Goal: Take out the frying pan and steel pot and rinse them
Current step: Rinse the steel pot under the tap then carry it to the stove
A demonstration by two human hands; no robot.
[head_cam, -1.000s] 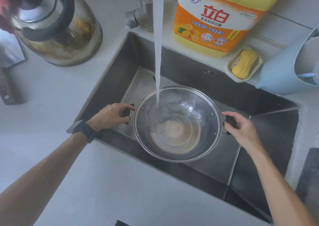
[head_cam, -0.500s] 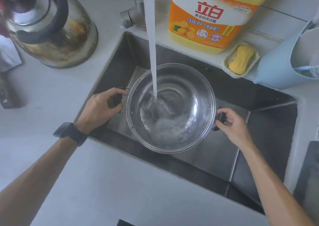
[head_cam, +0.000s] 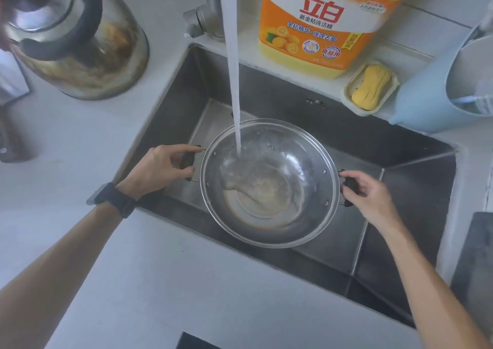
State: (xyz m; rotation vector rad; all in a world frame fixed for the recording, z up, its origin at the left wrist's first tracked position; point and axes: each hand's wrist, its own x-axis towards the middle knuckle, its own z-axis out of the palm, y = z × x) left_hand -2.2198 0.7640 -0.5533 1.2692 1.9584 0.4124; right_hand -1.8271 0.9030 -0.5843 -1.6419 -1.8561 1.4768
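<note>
steel pot (head_cam: 269,186) under running water (head_cam: 231,63), 2 hands gripping handles

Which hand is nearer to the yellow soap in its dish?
The right hand. It grips the steel pot's right handle, below the soap. The left hand holds the opposite handle, farther across the sink.

Shiny silver steel pot (head_cam: 269,183), black handles. Dark grey steel sink (head_cam: 400,188). Pale grey bench (head_cam: 133,282). Orange-and-yellow detergent jug (head_cam: 320,23), red lettering, lemon pattern. Yellow soap bar (head_cam: 370,87), cream dish. Brown-stained steel kettle (head_cam: 80,44).
</note>
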